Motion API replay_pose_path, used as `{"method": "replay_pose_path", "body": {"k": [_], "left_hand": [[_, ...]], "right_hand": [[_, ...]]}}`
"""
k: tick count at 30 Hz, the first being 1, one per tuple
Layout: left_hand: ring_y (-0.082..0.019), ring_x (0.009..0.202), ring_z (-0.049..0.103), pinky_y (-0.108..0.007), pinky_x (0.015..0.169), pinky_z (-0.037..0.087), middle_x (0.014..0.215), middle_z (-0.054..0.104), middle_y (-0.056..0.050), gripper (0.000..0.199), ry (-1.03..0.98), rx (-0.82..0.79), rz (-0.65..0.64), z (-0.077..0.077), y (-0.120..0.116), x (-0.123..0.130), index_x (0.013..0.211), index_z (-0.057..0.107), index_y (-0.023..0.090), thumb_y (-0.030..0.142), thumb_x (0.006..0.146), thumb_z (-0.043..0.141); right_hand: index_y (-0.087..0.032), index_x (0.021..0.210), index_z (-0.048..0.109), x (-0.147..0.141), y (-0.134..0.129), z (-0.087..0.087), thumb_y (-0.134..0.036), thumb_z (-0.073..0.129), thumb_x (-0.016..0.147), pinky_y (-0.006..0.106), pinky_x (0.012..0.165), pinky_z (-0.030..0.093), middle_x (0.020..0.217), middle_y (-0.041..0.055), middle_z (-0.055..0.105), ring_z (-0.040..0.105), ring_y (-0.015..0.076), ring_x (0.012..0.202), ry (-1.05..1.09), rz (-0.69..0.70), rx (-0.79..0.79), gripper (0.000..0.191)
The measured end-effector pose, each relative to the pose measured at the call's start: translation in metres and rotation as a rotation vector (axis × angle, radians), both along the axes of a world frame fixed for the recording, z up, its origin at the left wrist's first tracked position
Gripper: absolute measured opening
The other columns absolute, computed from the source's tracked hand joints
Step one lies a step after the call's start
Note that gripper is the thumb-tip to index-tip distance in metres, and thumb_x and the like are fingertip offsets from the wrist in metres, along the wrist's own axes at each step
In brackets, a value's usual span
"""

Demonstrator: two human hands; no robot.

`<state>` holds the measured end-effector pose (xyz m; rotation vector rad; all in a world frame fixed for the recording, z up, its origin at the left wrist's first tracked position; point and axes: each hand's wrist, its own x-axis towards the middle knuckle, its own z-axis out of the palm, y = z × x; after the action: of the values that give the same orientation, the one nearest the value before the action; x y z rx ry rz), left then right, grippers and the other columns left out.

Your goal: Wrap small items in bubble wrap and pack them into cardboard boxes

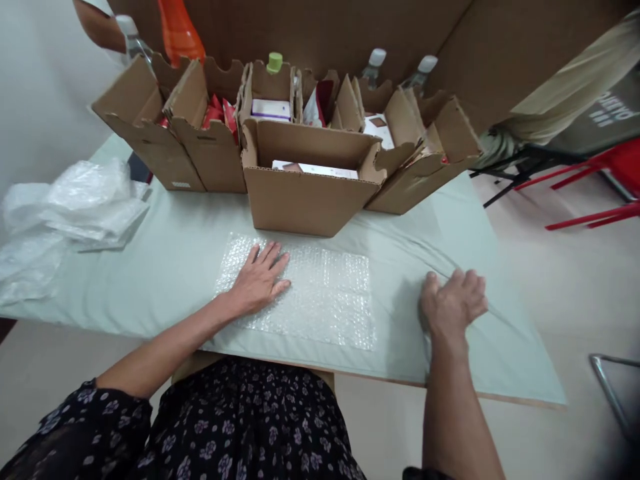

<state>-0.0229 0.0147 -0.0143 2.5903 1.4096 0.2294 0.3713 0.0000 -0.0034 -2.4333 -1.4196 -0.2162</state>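
Note:
A clear sheet of bubble wrap [325,293] lies flat on the pale green tablecloth [175,287] in front of me. My left hand [257,280] rests palm down on its left part, fingers spread. Off to the right of the sheet, my right hand [453,303] is over the cloth, slightly blurred, its thumb apart from the loosely bent fingers and no object visible in it. Beyond the sheet stands a cardboard bin [295,200] with a white box [320,171] inside.
Behind it is a row of cardboard bins [220,160] holding packets and boxes. Bottles, including an orange one [180,33], stand at the back. Folded bubble wrap [90,200] is piled at the left. A red chair [615,173] and another person's leg [575,73] are at right.

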Motion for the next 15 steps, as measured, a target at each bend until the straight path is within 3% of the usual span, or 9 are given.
{"method": "replay_pose_path", "body": {"k": [2,5,7,9,12,15], "left_hand": [[-0.032,0.161,0.021,-0.056,0.13,0.014,0.172,0.029,-0.017,0.062,-0.01,0.023,-0.013,0.003,-0.002,0.014,0.157,0.038,0.016,0.052,0.106,0.039],[-0.029,0.161,0.023,-0.052,0.13,0.014,0.171,0.031,-0.017,0.061,-0.009,0.05,-0.073,0.005,-0.004,0.028,0.158,0.035,0.015,0.048,0.107,0.037],[-0.029,0.16,0.026,-0.051,0.131,0.015,0.169,0.035,-0.017,0.063,0.016,0.025,-0.083,0.004,-0.004,0.02,0.158,0.036,0.013,0.049,0.107,0.035],[-0.031,0.161,0.025,-0.051,0.131,0.013,0.169,0.033,-0.02,0.068,0.055,-0.013,-0.014,0.003,-0.005,-0.003,0.158,0.035,0.009,0.052,0.105,0.036],[-0.033,0.162,0.02,-0.054,0.131,0.011,0.171,0.026,-0.023,0.075,0.086,-0.036,0.205,0.001,-0.012,-0.042,0.161,0.027,0.007,0.055,0.104,0.036],[-0.035,0.162,0.016,-0.057,0.13,0.01,0.172,0.023,-0.024,0.077,0.048,-0.007,0.357,0.0,-0.02,-0.05,0.163,0.018,0.008,0.054,0.104,0.036]], "right_hand": [[-0.002,0.153,0.044,-0.059,-0.002,-0.005,-0.046,0.028,0.104,0.06,0.119,0.031,0.159,0.0292,0.044,0.033,0.0391,0.153,0.041,0.246,0.059,0.068],[-0.014,0.158,0.042,-0.155,0.001,-0.012,-0.035,0.029,0.105,0.051,0.123,0.029,0.163,0.0162,0.046,0.036,0.0301,0.154,0.112,0.732,-0.091,0.058],[-0.014,0.158,0.042,-0.184,-0.001,-0.016,-0.036,0.032,0.105,0.05,0.124,0.028,0.164,0.0151,0.044,0.035,0.03,0.154,0.112,0.835,-0.16,0.058],[-0.01,0.158,0.041,-0.175,-0.008,-0.019,-0.043,0.037,0.105,0.052,0.125,0.026,0.165,0.0184,0.041,0.035,0.0329,0.155,0.078,0.796,-0.186,0.063],[-0.006,0.158,0.038,-0.129,-0.023,-0.019,-0.051,0.036,0.105,0.057,0.123,0.027,0.165,0.0233,0.04,0.036,0.0374,0.153,0.02,0.639,-0.189,0.07],[-0.006,0.161,0.031,-0.114,-0.033,-0.016,-0.054,0.032,0.106,0.061,0.122,0.026,0.164,0.0254,0.039,0.033,0.0403,0.154,0.004,0.541,-0.148,0.073]]}}
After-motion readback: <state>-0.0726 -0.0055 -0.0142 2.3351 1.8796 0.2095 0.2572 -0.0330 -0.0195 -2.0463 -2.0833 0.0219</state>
